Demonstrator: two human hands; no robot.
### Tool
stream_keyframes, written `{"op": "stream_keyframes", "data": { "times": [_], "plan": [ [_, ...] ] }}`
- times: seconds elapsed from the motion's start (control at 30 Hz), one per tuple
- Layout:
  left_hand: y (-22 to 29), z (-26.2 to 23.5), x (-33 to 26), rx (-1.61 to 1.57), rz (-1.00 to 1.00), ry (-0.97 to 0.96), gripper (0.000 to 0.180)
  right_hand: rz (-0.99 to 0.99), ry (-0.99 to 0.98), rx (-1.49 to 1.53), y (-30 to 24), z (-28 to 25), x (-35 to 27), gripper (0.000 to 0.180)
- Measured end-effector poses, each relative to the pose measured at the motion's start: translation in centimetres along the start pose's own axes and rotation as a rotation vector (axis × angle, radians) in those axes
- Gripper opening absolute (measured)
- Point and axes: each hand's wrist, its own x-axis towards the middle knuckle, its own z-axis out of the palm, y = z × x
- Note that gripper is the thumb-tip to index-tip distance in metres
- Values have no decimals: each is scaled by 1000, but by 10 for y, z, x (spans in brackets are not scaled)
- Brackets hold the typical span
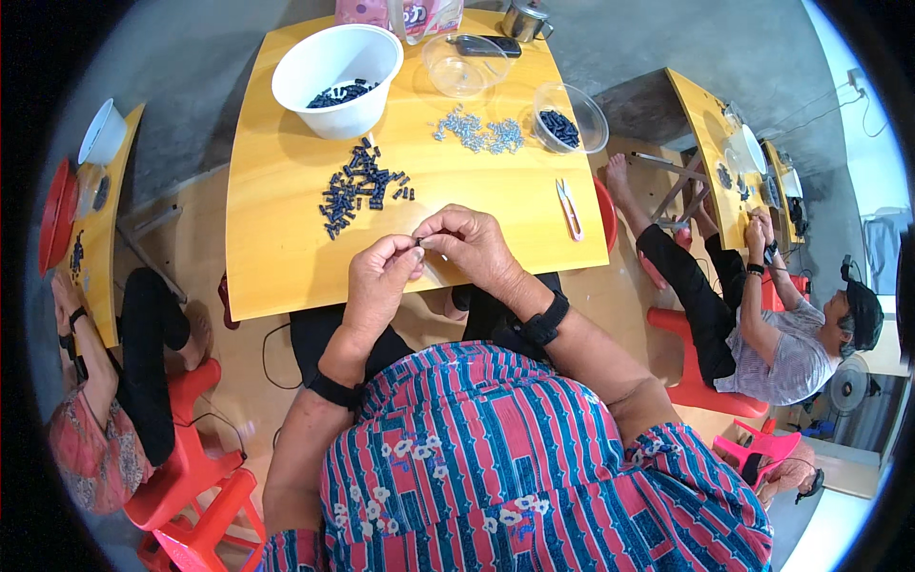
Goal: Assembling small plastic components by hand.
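Note:
My left hand [379, 278] and my right hand [469, 250] meet over the near edge of the yellow table [286, 267]. Both are closed in a pinch around one small black piece [419, 242], mostly hidden by the fingertips. Just beyond them lies a loose heap of short black cylindrical pieces [355, 191]. Farther back, small clear pieces [477, 132] are spread in a patch. A pair of thread snips [569, 210] with pale handles rests to the right of my right hand.
A white bowl [372, 57] holding black pieces stands at the far left. Toward the back are a clear round tub [446, 71], a black phone [488, 46] and a metal cup [526, 19]. Another clear tub [593, 119] contains dark pieces. People sit at tables [691, 105] on both sides.

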Motion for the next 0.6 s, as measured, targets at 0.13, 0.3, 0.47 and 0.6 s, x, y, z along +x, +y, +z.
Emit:
{"op": "stream_keyframes", "data": {
  "times": [0.13, 0.3, 0.47, 0.6],
  "plan": [
    [0, 1, 4, -31, -17, 9, 13, 18, -32, 68, 6, -4, 7, 7],
    [1, 3, 6, -10, -26, 43, 10, -50, 48, -178, 3, -23, 23, 9],
    [2, 5, 5, 59, -37, 46, 10, -108, 406, -532, 15, -56, 53, 10],
    [-3, 4, 7, 66, -4, 45, 10, -136, 397, -708, 20, -69, 65, 8]
  ]
}}
